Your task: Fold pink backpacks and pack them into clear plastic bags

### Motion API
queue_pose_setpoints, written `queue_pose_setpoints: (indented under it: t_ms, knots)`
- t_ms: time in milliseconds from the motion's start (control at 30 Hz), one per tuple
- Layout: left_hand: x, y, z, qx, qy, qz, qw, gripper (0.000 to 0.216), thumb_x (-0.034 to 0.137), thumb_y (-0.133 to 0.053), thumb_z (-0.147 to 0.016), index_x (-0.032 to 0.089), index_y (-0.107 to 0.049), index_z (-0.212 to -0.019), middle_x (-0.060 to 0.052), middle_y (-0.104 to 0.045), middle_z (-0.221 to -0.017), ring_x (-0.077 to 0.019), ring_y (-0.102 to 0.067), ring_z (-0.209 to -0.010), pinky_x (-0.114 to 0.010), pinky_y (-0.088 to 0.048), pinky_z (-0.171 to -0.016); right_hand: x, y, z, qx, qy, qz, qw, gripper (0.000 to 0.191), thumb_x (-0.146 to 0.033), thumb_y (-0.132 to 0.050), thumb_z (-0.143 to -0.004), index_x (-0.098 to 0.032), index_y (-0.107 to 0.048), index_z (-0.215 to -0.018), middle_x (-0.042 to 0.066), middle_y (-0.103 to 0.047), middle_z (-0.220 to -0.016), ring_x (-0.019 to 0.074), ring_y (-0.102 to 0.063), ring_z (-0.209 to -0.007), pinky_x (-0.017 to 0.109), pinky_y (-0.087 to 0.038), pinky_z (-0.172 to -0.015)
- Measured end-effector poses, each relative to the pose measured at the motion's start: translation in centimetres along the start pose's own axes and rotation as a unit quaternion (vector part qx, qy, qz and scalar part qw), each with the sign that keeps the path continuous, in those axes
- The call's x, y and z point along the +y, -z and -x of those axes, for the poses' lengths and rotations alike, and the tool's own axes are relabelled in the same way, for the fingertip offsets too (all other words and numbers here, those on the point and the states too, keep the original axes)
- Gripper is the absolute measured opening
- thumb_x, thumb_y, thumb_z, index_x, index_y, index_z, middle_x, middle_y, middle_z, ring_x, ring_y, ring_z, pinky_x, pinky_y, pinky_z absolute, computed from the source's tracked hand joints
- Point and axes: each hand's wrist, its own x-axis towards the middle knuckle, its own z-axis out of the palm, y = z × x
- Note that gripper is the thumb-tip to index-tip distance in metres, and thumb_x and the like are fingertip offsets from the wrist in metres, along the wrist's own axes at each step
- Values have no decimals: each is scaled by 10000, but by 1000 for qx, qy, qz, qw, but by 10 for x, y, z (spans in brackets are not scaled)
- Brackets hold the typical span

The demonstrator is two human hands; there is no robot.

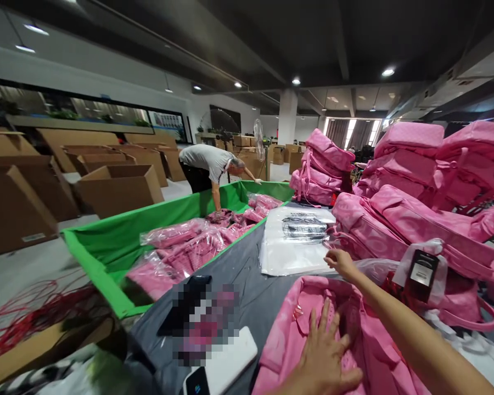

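Note:
In the head view, my left hand (327, 345) lies with spread fingers inside a pink backpack (280, 340), which sits opened at the front of the table. My right hand (341, 263) is above the far edge of that backpack, its fingers curled together. Whatever those fingers may hold is too small or hidden to make out. Just left of them is a stack of clear plastic bags (294, 255) with black print. More pink backpacks (366, 225) are heaped to the right, one with a black tag (422, 274) on it.
Left of the table stands a green fabric-lined bin (102, 241) holding plastic-wrapped pink bags (197, 247). A co-worker (208, 164) bends over it, reaching in. Cardboard boxes (119, 189) fill the left side. A white rectangular object (233, 354) and a pixelated patch are on the grey tabletop.

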Motion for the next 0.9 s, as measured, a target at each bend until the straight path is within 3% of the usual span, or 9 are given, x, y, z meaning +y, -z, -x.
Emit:
queue_pose_setpoints:
  t_ms: [133,267,433,567,700,900]
  knots:
    - [-28,-23,-11,-31,-3,-31,999,711,558,-622,-913,421,-363,-1560,-29,-30,-1706,-424,3,-1565,-788,-72,-1205,16,-43,-65,-42,-52,13,998,91,-225,-711,-899,-148,-676,-867,18,-696,-811,146,-650,-737,276,-517,-709]
    - [-49,-51,-16,-1,-9,-106,994,453,316,-512,-988,427,-551,-1425,30,32,-1686,-390,-34,-1569,-760,-215,-1206,44,-72,-86,-68,-95,26,993,218,-354,-722,-934,-144,-668,-914,15,-679,-891,153,-649,-794,332,-559,-762]
    - [-50,-53,-14,-4,-15,-104,994,645,503,-624,-920,423,-423,-1528,-17,-31,-1686,-435,-56,-1553,-776,-239,-1191,50,-80,-88,-26,-115,36,992,237,-391,-682,-967,-154,-673,-969,33,-687,-969,177,-663,-884,372,-560,-834]
    - [-45,-45,-14,-2,-14,-49,999,728,593,-615,-914,461,-322,-1568,-13,-57,-1687,-435,-35,-1552,-795,-179,-1197,42,-66,-83,67,-139,41,987,242,-369,-553,-1035,-148,-642,-1075,49,-692,-961,178,-660,-836,345,-528,-782]
    - [-36,-35,-15,-12,-2,4,1000,712,667,-566,-918,454,-345,-1561,-11,-76,-1695,-421,5,-1559,-794,-77,-1207,34,-35,-77,117,-119,35,985,204,-239,-440,-1028,-144,-607,-1098,88,-701,-885,204,-636,-743,297,-420,-663]
    - [-24,-21,-9,48,-17,44,998,796,699,-599,-882,377,-361,-1570,-47,-231,-1698,-391,-61,-1577,-705,-73,-1257,3,45,-46,140,11,12,990,182,-228,-469,-940,-203,-594,-809,16,-637,-707,184,-600,-686,255,-392,-634]
